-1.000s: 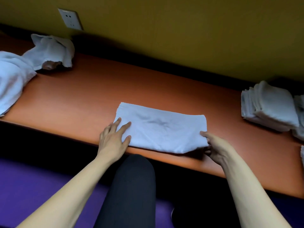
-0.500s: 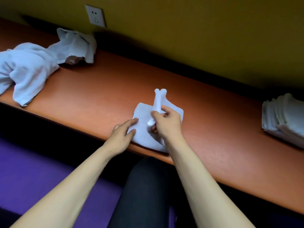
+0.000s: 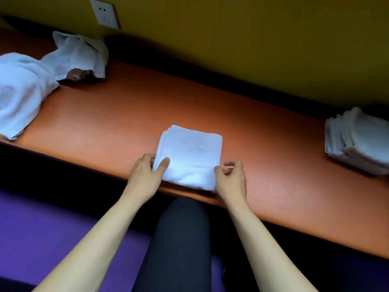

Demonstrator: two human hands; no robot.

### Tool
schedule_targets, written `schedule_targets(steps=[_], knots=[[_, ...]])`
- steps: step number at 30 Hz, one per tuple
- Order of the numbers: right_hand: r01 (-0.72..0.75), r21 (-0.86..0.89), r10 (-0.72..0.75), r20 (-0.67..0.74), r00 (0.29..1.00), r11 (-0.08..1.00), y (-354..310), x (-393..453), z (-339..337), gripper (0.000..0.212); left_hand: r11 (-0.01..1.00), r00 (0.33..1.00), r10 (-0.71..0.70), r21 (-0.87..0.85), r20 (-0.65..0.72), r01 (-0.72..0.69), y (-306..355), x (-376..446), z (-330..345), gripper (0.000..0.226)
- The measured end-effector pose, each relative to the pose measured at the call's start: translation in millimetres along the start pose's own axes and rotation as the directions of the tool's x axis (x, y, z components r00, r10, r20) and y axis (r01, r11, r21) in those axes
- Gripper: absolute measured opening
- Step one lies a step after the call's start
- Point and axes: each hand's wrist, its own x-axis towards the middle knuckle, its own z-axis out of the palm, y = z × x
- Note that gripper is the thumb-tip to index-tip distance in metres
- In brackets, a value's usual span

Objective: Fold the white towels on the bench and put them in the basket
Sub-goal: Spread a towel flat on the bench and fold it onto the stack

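Note:
A white towel (image 3: 190, 157), folded into a small square, lies on the orange bench (image 3: 117, 110) near its front edge. My left hand (image 3: 147, 173) holds the towel's near left corner, thumb on top and fingers at the side. My right hand (image 3: 231, 178) grips the near right edge with curled fingers. Crumpled unfolded white towels (image 3: 23, 91) lie at the bench's left end, and another crumpled towel (image 3: 80, 53) sits behind them by the wall. No basket is in view.
A stack of folded white towels (image 3: 357, 142) sits on the bench at the right. A yellow wall with a socket (image 3: 104, 13) runs behind the bench. My dark-clothed knee (image 3: 179, 239) is under the front edge, above a purple floor (image 3: 42, 228).
The long folded towel has been folded over from the right into a small square. My right hand has come back to the towel's right edge, and my left hand stays at the left corner.

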Motion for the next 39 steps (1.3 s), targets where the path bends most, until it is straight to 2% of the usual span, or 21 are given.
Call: schedule_targets(steps=[3, 5, 6, 10, 13, 15, 17, 19, 22, 25, 28, 29, 31, 34, 37, 39], knots=[[-0.065, 0.045, 0.058, 0.129, 0.990, 0.997, 6, 2, 0, 0.034, 0.994, 0.997, -0.069, -0.081, 0.020, 0.070, 9, 1, 9, 0.052], [-0.059, 0.092, 0.043, 0.162, 0.986, 0.994, 6, 4, 2, 0.042, 0.983, 0.994, -0.101, -0.147, 0.043, 0.106, 18, -1, 14, 0.043], [-0.047, 0.092, 0.033, 0.155, 0.987, 0.995, 6, 5, 3, 0.044, 0.988, 0.995, -0.086, -0.126, 0.042, 0.090, 22, -3, 16, 0.039], [0.000, 0.064, -0.004, 0.070, 0.998, 0.998, 12, 12, -16, 0.037, 0.999, 0.998, 0.042, -0.015, 0.047, -0.041, 36, -13, 35, 0.052], [0.027, 0.048, -0.027, -0.006, 1.000, 0.999, 29, 20, -42, 0.036, 0.978, 0.969, 0.210, -0.037, 0.129, -0.207, 51, -21, 52, 0.075], [0.025, 0.047, -0.023, -0.050, 0.998, 0.999, 44, 25, -63, 0.038, 0.951, 0.930, 0.298, 0.020, 0.213, -0.309, 62, -24, 69, 0.078], [0.015, 0.061, -0.009, -0.106, 0.994, 0.998, 58, 31, -86, 0.039, 0.894, 0.888, 0.361, 0.165, 0.284, -0.416, 74, -26, 90, 0.068], [0.012, 0.060, -0.003, -0.153, 0.988, 0.998, 73, 39, -109, 0.039, 0.787, 0.844, 0.407, 0.334, 0.350, -0.519, 87, -31, 111, 0.060], [0.009, 0.041, -0.001, -0.199, 0.980, 0.999, 96, 48, -141, 0.042, 0.618, 0.801, 0.423, 0.512, 0.425, -0.597, 105, -39, 144, 0.059], [0.003, 0.031, 0.005, -0.249, 0.968, 1.000, 117, 54, -169, 0.043, 0.541, 0.769, 0.434, 0.546, 0.470, -0.639, 126, -50, 174, 0.070], [-0.040, 0.073, 0.060, -0.295, 0.954, 0.997, 132, 60, -202, 0.041, 0.572, 0.743, 0.434, 0.482, 0.509, -0.664, 145, -62, 206, 0.073], [-0.068, 0.106, 0.097, -0.298, 0.950, 0.992, 137, 62, -213, 0.039, 0.623, 0.748, 0.435, 0.432, 0.501, -0.652, 151, -66, 217, 0.072], [-0.138, 0.167, 0.178, -0.263, 0.948, 0.976, 146, 72, -232, 0.037, 0.776, 0.804, 0.417, 0.295, 0.423, -0.557, 168, -75, 235, 0.070], [-0.211, 0.296, 0.258, -0.131, 0.957, 0.932, 157, 88, -254, 0.032, 0.964, 0.928, 0.244, 0.032, 0.281, -0.263, 197, -87, 261, 0.075], [-0.163, 0.317, 0.206, -0.107, 0.973, 0.934, 163, 97, -271, 0.007, 0.991, 0.976, 0.015, -0.135, 0.218, 0.015, 216, -95, 282, 0.094], [-0.073, 0.272, 0.110, -0.123, 0.986, 0.959, 161, 99, -279, 0.011, 0.950, 0.969, -0.086, -0.273, 0.230, 0.149, 218, -95, 291, 0.088]])
